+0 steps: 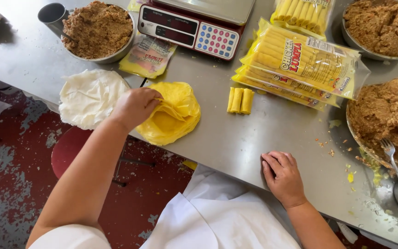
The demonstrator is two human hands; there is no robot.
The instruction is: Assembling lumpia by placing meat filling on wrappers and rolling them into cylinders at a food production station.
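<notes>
My left hand point(135, 106) rests on a stack of round yellow wrappers point(176, 117) at the near table edge, its fingers pinching the top sheet. My right hand point(283, 175) lies curled on the bare steel table point(236, 138) near the front edge, holding nothing. Three rolled yellow rolls point(240, 100) lie side by side beyond the wrappers. A stack of white wrappers point(90, 97) sits just left of my left hand.
Bowls of brown minced filling stand at the back left point(98, 30), the back right point(383, 25) and the right point(388, 122), the last with a fork point(397, 168). Packed bags of rolls point(300, 62), a weighing scale point(192, 27) and a metal cup point(53, 14) are behind.
</notes>
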